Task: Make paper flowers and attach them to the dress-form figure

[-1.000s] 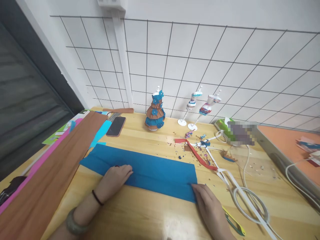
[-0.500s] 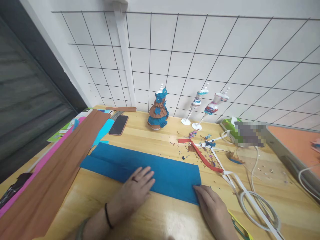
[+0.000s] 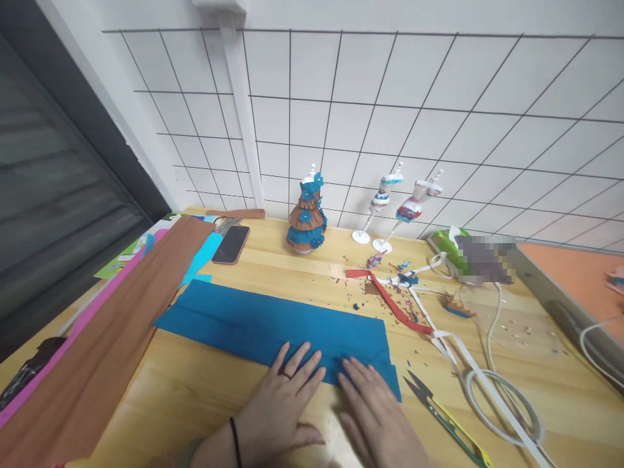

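Note:
A folded length of blue crepe paper (image 3: 273, 318) lies across the wooden table in front of me. My left hand (image 3: 292, 390) rests on its near edge with the fingers spread, a ring on one of them. Beside it, my right hand (image 3: 368, 403) lies flat on the near right part of the same paper, fingers stretched out. Neither hand grips anything. Right of my right hand are thread snips (image 3: 446, 419) with yellow and green handles, blades pointing up and left.
Brown crepe paper (image 3: 121, 331) covers the left side, near a phone (image 3: 231, 244). At the back stand a small mannequin in a blue and brown ruffled dress (image 3: 306, 218) and two barer mannequins (image 3: 383, 195). A red strip (image 3: 390, 302), paper scraps and a coiled cable (image 3: 504, 409) lie right.
My right hand has moved left from the paper's right end onto its near edge and flattened. The left hand has shifted right. The snips now show fully.

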The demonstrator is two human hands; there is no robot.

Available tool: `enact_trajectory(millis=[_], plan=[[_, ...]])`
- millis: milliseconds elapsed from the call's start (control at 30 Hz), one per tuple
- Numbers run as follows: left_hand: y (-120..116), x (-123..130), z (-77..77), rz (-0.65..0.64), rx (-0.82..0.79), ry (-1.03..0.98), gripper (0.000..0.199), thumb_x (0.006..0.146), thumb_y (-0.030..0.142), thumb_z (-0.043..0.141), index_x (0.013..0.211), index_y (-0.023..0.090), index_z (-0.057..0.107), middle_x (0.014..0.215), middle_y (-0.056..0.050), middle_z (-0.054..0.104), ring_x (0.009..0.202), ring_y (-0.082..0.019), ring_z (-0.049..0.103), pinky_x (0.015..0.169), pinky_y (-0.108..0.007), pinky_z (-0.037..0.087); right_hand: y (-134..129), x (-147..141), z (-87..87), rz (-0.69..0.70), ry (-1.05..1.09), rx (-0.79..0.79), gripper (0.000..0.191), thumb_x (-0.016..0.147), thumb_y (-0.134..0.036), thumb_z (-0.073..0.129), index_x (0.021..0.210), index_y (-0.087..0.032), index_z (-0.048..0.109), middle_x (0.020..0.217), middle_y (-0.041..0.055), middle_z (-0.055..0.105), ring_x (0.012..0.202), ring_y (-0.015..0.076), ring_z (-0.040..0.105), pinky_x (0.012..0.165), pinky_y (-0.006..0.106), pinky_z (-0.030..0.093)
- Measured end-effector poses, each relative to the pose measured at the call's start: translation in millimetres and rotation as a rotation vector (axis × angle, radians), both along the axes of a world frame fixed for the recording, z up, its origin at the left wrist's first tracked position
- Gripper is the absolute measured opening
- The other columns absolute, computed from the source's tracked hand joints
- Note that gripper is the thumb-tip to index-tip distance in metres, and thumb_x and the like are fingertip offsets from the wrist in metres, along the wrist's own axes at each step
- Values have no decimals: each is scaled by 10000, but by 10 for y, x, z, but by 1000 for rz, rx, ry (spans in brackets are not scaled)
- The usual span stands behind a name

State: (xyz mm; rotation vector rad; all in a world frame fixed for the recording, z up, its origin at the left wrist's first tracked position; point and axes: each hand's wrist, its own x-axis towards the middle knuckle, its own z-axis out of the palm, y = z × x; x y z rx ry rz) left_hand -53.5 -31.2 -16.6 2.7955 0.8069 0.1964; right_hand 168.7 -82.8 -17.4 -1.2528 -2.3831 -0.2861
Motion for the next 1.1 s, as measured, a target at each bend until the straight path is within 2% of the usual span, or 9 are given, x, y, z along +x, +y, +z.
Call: enact_trajectory(millis=[133, 267, 400, 500, 733, 900, 1000, 1100], plan=[[-26, 21, -3, 22, 34, -20, 708, 802, 623, 329, 1369, 201, 279, 1419, -76, 317, 1312, -291, 216, 1060, -503, 164, 11, -211, -108, 35, -132, -52, 532, 829, -343, 509, 1287, -85, 429, 1297, 146, 502, 1185, 300, 460, 898, 437, 430], [-40, -31, -19, 58, 67, 6, 678, 814, 617, 310, 1359, 214, 301, 1422, -59, 316, 1312, -280, 211, 1064, -491, 144, -6, -198, -245, 9, -170, -53, 579, 839, -438, 473, 1315, -117, 404, 1342, 119, 458, 1233, 291, 398, 959, 431, 347], [-20, -212, -52, 189, 110, 89, 705, 804, 635, 304, 1365, 209, 289, 1426, -83, 302, 1310, -280, 218, 1049, -486, 168, -9, -144, -331, -1, -193, 21, 525, 844, -443, 456, 1270, -135, 465, 1324, 98, 487, 1280, 276, 321, 1038, 432, 207], [15, -414, -75, 319, 157, 141, 722, 808, 637, 280, 1370, 183, 283, 1421, -101, 308, 1305, -283, 232, 1040, -478, 183, 18, -130, -390, 12, -186, 80, 512, 821, -460, 473, 1220, -141, 517, 1276, 97, 537, 1314, 279, 246, 1056, 446, 156], [46, -840, -81, 551, 173, 207, 676, 843, 585, 269, 1380, 173, 262, 1436, -111, 267, 1312, -290, 224, 1033, -478, 213, 81, -53, -598, 56, -169, 158, 597, 784, -531, 466, 1266, -179, 483, 1215, 86, 588, 1322, 285, 228, 1042, 471, 186], [-8, -1005, -97, 676, 179, 182, 695, 830, 593, 301, 1365, 149, 299, 1428, -141, 276, 1312, -315, 213, 1022, -492, 250, 104, 39, -735, 83, -212, 159, 645, 788, -560, 441, 1341, -230, 392, 1255, 52, 557, 1243, 285, 388, 1010, 423, 261], [9, -997, -19, 724, 207, 124, 637, 831, 570, 344, 1280, 127, 436, 1389, -160, 345, 1280, -323, 272, 1002, -479, 297, 109, 45, -738, 84, -236, 178, 659, 779, -573, 443, 1332, -217, 407, 1239, 62, 569, 1257, 299, 364, 1040, 454, 188], [115, -885, 141, 700, 187, 24, 460, 867, 455, 384, 1166, 138, 530, 1278, -133, 479, 1198, -284, 373, 962, -437, 353, 116, 23, -692, 107, -238, 200, 648, 768, -554, 470, 1307, -195, 445, 1202, 76, 597, 1322, 291, 228, 1060, 476, 124]])
